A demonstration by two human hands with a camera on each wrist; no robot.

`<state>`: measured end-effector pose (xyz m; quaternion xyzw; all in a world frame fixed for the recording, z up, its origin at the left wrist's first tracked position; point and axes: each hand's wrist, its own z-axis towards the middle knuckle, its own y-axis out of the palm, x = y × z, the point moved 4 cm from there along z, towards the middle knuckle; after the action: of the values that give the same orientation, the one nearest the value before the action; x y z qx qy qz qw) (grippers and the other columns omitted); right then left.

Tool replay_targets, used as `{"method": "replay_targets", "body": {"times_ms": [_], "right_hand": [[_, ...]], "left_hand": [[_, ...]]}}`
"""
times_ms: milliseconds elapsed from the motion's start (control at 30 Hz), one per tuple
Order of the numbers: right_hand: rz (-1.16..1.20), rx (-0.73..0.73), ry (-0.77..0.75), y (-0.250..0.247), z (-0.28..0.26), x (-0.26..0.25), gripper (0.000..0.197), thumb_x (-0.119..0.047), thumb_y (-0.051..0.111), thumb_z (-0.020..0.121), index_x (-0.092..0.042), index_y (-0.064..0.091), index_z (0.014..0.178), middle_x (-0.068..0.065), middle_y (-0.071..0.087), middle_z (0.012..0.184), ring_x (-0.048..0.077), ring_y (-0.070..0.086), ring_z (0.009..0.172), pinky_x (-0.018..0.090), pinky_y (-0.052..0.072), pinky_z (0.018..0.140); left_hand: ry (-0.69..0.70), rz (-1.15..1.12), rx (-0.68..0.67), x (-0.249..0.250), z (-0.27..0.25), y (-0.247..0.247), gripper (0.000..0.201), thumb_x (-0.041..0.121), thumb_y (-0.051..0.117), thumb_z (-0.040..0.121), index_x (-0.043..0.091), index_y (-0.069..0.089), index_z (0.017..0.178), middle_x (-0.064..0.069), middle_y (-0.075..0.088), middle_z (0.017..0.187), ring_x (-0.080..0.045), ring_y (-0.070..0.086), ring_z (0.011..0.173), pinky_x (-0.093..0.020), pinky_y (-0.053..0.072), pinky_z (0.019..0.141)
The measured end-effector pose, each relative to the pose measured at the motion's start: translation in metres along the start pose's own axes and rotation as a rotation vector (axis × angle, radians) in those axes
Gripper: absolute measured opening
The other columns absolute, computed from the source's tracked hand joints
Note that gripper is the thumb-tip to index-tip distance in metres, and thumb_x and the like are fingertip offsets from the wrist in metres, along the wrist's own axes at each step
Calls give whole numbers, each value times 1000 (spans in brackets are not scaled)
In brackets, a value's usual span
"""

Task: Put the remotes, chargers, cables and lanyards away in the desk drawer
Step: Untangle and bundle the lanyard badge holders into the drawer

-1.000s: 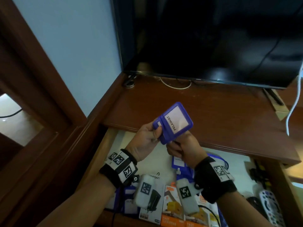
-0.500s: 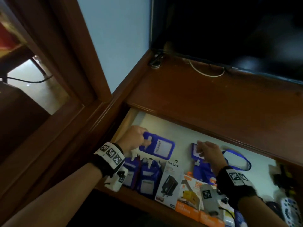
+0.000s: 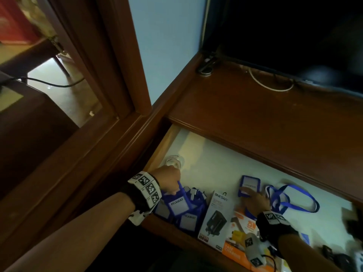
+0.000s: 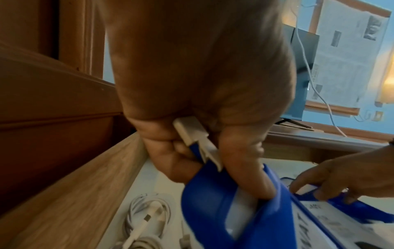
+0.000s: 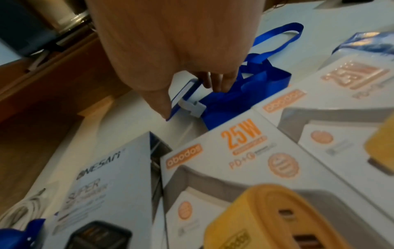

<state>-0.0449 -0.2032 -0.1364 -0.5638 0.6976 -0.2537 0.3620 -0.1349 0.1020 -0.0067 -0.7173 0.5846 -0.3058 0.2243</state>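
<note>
Hands at work inside the open wooden desk drawer, which is lined in white. Your left hand is at the drawer's left end, fingers and thumb pinched round the white plastic clip and top edge of a blue soft-plastic badge holder with a white "PELAWAT" card. It lies on a heap of similar blue badge holders, and a coiled white cable sits just beyond your knuckles.

Your right hand is flatter, fingers nearly straight, fingertips resting on a second blue badge holder lying on the drawer floor, with a loose blue ribbon lanyard beside it. Boxed chargers, a white carton with a black plug and orange-and-white cartons, fill the front edge between your wrists.

To do this well, lower the left holder square onto the heap before letting go, so it does not slide toward the cable. With the right, probably press the holder flat and tuck the ribbon close, keeping its loops off the drawer's rim.
</note>
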Motion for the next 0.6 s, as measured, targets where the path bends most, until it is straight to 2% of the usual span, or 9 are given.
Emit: {"method": "replay_targets", "body": {"times_ms": [67, 167, 233, 300, 367, 433, 500, 567, 600], "right_hand": [[5, -10, 21, 4, 0, 1, 43, -39, 47, 91, -45, 46, 133, 8, 38, 147, 36, 35, 133, 46, 31, 110], [61, 52, 24, -3, -5, -6, 38, -33, 42, 95, -38, 50, 132, 1, 41, 147, 36, 34, 134, 49, 28, 110], [99, 67, 29, -10, -10, -13, 30, -30, 39, 96, -34, 56, 121, -1, 44, 143, 36, 32, 134, 50, 26, 108], [134, 75, 14, -17, -12, -15, 25, -29, 37, 94, -30, 59, 106, 4, 49, 136, 36, 36, 129, 51, 28, 105], [190, 128, -23, -23, -12, -14, 27, -28, 40, 93, -28, 60, 111, 8, 51, 134, 32, 41, 127, 46, 29, 104], [275, 209, -96, -33, -21, -16, 16, -25, 44, 93, -28, 59, 100, 10, 56, 123, 29, 49, 118, 38, 35, 95], [366, 270, -209, -45, -35, -23, 26, -19, 40, 94, -15, 59, 77, 16, 59, 101, 32, 58, 96, 35, 41, 75], [519, 331, -241, -60, -48, -24, 27, -12, 42, 98, 1, 64, 90, 15, 59, 102, 33, 58, 90, 38, 45, 72], [595, 346, -252, -69, -52, -23, 23, -10, 43, 99, 1, 63, 102, 12, 57, 106, 30, 57, 94, 37, 48, 75]], "left_hand": [[24, 79, -27, 3, 0, 1, 10, 14, 69, 78, 9, 60, 79, -15, 64, 102, -28, 61, 89, -33, 48, 69], [70, 197, -83, 12, -3, 5, 6, 8, 62, 82, 4, 60, 86, -18, 63, 103, -32, 62, 92, -33, 46, 66], [116, 263, -89, 20, -5, 7, 9, 4, 55, 83, -2, 60, 87, -20, 62, 101, -34, 62, 91, -36, 49, 67], [179, 327, -88, 28, -4, 7, 11, 4, 52, 84, 5, 56, 73, -20, 63, 99, -35, 62, 87, -40, 53, 73], [200, 383, -93, 31, 4, 11, 27, 8, 53, 85, 16, 43, 62, -19, 64, 100, -31, 57, 77, -38, 50, 71], [181, 437, -85, 32, 12, 14, 16, 12, 55, 85, 13, 51, 70, -16, 65, 102, -26, 54, 76, -33, 47, 69], [156, 498, -91, 33, 19, 18, 10, 16, 57, 86, 9, 63, 91, -13, 65, 105, -27, 60, 85, -32, 46, 70], [145, 560, -99, 38, 22, 18, 18, 21, 61, 86, 9, 65, 100, -12, 65, 108, -27, 63, 95, -31, 43, 69], [140, 575, -99, 42, 24, 15, 22, 22, 64, 85, 8, 65, 101, -11, 65, 110, -27, 63, 98, -31, 42, 69]]}}
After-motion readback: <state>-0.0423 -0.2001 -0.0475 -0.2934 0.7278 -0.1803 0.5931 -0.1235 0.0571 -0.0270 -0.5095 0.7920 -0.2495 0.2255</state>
